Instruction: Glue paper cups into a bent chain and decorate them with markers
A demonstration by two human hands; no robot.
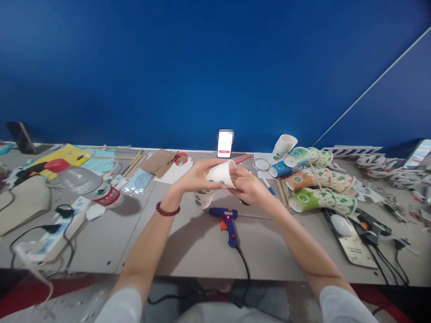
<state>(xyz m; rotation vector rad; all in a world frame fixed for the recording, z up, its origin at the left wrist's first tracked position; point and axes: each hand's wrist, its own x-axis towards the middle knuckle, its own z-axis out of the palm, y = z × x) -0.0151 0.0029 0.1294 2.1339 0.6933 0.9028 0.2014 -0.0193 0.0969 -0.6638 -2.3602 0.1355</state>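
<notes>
A white paper cup with green leaf prints lies tilted in the air above the table, its mouth turned to the right. My left hand is wrapped round its side, thumb below and fingers above. At the cup's mouth, the fingers of my right hand are closed at the rim and partly inside; their tips are hidden. Another leaf-printed paper cup shows beneath my left hand, mostly covered by it. A blue hot glue gun with an orange trigger lies just below the hands, its small red light lit.
A lit phone leans against the blue wall. Right of it are stacked white cups, several joined printed cups and a white mouse. Leftward stand a tilted water bottle, a power strip and cardboard.
</notes>
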